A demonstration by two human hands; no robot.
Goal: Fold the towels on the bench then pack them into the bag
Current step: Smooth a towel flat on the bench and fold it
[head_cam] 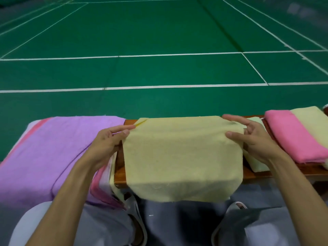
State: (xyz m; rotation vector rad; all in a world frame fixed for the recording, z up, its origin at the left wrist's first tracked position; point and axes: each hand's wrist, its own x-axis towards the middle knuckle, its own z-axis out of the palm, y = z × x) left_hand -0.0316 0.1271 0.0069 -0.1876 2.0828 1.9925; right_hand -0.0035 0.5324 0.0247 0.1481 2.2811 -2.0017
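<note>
Yellow towel draped over bench; left hand and right hand each pinch an upper corner, well apart. Recommend matching edges squarely before creasing.

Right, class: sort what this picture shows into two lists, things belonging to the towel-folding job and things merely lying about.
Job: yellow towel, pinched by left hand and right hand; purple towel; pink towel; bench. No bag in view.
Lying about: court floor; shoes.
</note>
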